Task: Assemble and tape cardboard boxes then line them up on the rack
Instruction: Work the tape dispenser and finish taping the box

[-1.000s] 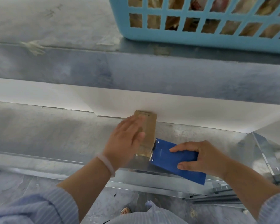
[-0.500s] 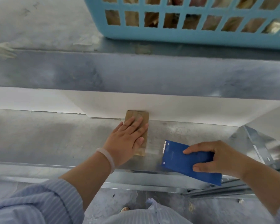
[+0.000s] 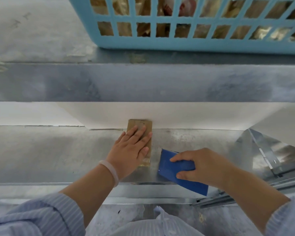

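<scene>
A strip of brown tape (image 3: pixel 140 124) runs from the white cardboard (image 3: pixel 160 114) down onto the shiny metal surface (image 3: pixel 49 150). My left hand (image 3: pixel 129 150) lies flat on the tape with straight fingers, pressing it down. To its right, my right hand (image 3: pixel 203 166) grips a blue tape dispenser (image 3: pixel 175 169), which sits on the metal a short way from the tape's lower end.
A light blue plastic basket (image 3: pixel 186 43) with brownish contents stands on the upper metal shelf (image 3: pixel 143 82) at the back. A folded metal bracket (image 3: pixel 262 150) sits at the right. The metal surface's front edge runs just below my wrists.
The dispenser has pulled away to the right from the tape's end. My left hand has slid up along the tape and flattened on it.
</scene>
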A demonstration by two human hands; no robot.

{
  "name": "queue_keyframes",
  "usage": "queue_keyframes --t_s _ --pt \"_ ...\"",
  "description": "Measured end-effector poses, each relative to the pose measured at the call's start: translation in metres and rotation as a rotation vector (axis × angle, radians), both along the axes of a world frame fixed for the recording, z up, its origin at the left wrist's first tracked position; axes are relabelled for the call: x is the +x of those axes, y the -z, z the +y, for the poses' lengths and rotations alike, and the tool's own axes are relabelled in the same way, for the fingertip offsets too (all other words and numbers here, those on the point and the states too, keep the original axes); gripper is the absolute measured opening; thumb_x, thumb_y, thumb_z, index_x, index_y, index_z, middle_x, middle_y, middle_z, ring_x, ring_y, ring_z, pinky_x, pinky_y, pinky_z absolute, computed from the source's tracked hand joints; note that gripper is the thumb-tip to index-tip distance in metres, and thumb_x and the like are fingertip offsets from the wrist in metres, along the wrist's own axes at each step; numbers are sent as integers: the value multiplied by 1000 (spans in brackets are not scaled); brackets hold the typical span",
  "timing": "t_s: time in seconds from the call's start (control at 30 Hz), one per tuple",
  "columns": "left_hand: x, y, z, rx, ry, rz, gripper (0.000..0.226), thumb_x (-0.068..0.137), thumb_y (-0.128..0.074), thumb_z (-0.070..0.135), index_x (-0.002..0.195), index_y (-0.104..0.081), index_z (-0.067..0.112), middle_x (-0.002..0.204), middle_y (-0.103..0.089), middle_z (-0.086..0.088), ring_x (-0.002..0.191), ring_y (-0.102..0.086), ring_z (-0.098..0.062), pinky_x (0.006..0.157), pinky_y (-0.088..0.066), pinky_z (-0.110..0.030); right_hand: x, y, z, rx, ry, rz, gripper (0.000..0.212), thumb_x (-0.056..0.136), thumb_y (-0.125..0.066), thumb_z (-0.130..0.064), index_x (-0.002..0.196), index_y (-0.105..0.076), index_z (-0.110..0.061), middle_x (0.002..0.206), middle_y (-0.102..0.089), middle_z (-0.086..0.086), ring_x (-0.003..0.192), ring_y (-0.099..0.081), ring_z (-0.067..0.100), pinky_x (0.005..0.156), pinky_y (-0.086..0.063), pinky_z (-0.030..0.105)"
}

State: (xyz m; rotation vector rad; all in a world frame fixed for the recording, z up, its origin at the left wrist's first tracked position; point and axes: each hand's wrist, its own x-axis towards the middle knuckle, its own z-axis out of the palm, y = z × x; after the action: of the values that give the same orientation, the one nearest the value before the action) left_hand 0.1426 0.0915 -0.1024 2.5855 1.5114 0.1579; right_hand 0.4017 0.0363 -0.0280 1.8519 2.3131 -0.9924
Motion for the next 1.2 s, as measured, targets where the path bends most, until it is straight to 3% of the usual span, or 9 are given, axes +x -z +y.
queue_keyframes --t_s 0.13,0.33,0.7,0.83,0.93,1.0,1.07,1.13,1.2 --pt "1 2 0 16 -5 -8 54 89 9 56 142 12 45 153 15 20 145 14 -7 120 1 -36 -27 -10 12 45 -47 -141 45 78 -61 -63 121 -52 -57 115 -63 -22 89 -57 1 75 -49 21" --pt "2 5 2 21 -19 1 59 89 7 57 146 4 43 152 13 21 144 12 -6 118 2 -35 -78 -24 21 72 -119 -306 27 83 -62 -43 110 -65 -37 96 -67 -7 85 -63 17 68 -49 30" --pt "4 5 2 9 -20 19 60 94 -1 54 151 -7 39 160 0 15 148 5 -12 118 3 -36 -103 -40 28 -38 -121 -496 27 89 -62 -26 115 -66 -21 104 -66 3 92 -64 25 82 -54 38" --pt "4 4 3 -2 -32 -1 59 93 0 54 151 -2 42 157 10 20 147 8 -10 117 6 -34 -105 -36 31 -12 -109 -556 12 87 -59 -13 97 -66 -13 84 -56 1 69 -52 23 62 -43 31" --pt "3 3 1 -11 -36 -36 58 93 -1 54 150 -1 42 150 16 23 147 9 -9 117 7 -33 -86 -32 31 24 -32 -611 17 83 -58 -7 100 -60 -13 88 -59 4 72 -58 25 62 -48 32" --pt "2 2 0 -13 -30 -37 59 92 0 54 150 1 42 154 14 21 147 9 -10 117 6 -34 -65 -24 31 145 47 -519 25 90 -55 -22 116 -55 -20 99 -64 1 85 -63 27 74 -54 38" --pt "2 2 1 -14 -21 -30 58 94 -4 53 151 2 41 159 8 17 148 8 -11 119 3 -36 -48 -19 29 276 90 -447 33 96 -47 -36 129 -49 -32 104 -66 -4 82 -63 21 66 -50 31" --pt "1 2 2 -22 -18 -37 55 98 -10 51 151 1 41 160 5 16 148 7 -12 120 2 -36 -31 -10 27 378 95 -443 50 98 -41 -38 146 -28 -41 103 -63 -7 63 -52 14 49 -36 24" --pt "0 2 3 -40 -17 -54 55 98 -12 51 151 0 41 160 5 16 148 7 -11 120 2 -35 -16 3 22 448 59 -535 75 96 -42 -28 155 5 -35 88 -53 -7 53 -41 12 47 -29 25"
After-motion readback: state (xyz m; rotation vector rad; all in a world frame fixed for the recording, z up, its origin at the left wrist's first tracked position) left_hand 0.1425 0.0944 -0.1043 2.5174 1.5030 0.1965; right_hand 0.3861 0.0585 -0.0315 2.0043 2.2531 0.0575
